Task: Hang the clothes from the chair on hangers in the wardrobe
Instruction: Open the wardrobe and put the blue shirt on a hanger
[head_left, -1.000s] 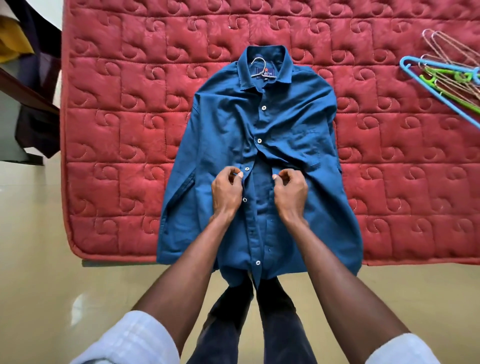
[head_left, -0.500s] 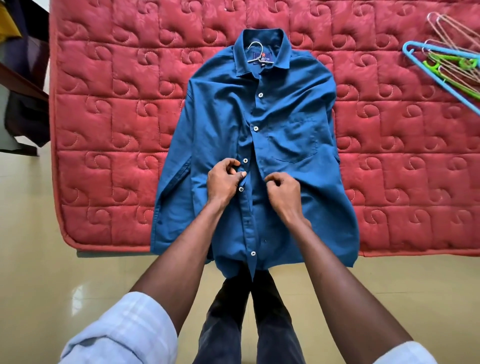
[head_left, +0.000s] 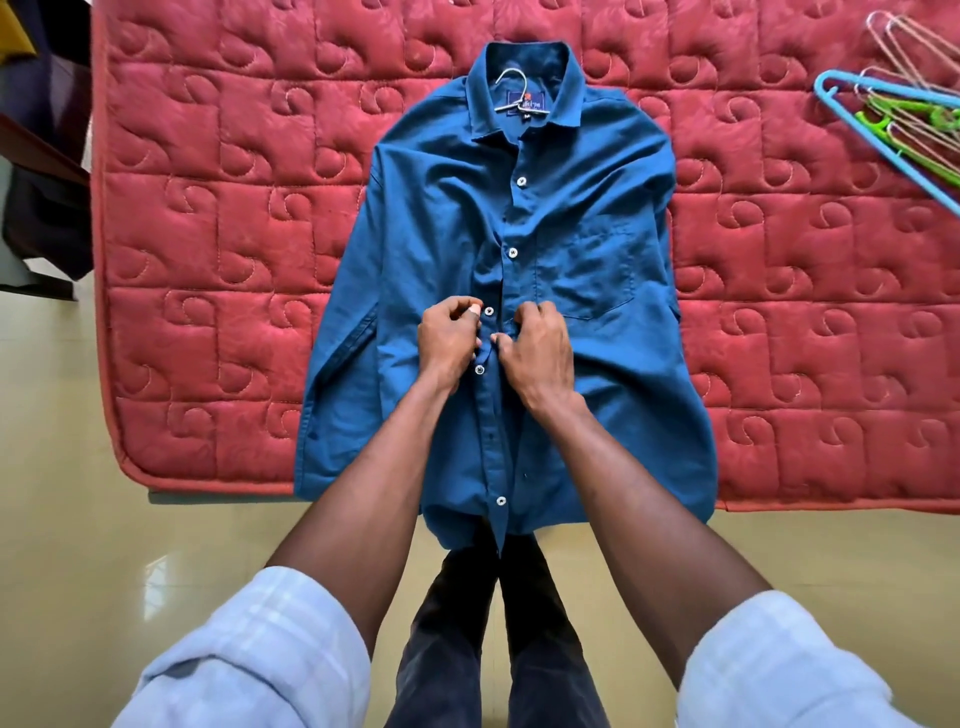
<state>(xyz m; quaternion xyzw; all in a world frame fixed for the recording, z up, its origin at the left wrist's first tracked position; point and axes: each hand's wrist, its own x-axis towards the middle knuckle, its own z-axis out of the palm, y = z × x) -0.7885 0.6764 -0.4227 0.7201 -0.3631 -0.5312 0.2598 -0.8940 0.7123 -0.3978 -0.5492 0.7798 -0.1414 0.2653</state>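
Observation:
A blue button-up shirt (head_left: 587, 270) lies flat, front up, on a red quilted mattress (head_left: 218, 249), its hem hanging over the near edge. A metal hanger hook (head_left: 511, 85) pokes out of the collar. My left hand (head_left: 449, 340) pinches the button strip at mid-chest, beside a white button. My right hand (head_left: 540, 348) grips the opposite front edge, fingers curled into the fabric. The two hands nearly touch at the placket. The upper buttons look fastened.
A pile of spare hangers (head_left: 904, 114), blue, green and wire ones, lies on the mattress at the far right. Dark furniture with draped clothes (head_left: 41, 171) stands at the left edge. Shiny tiled floor (head_left: 104, 519) and my dark trouser legs (head_left: 493, 623) are below.
Both hands have moved up the shirt front and drawn closer together at the placket. The two front edges, gaping a second ago, now lie closed at mid-chest.

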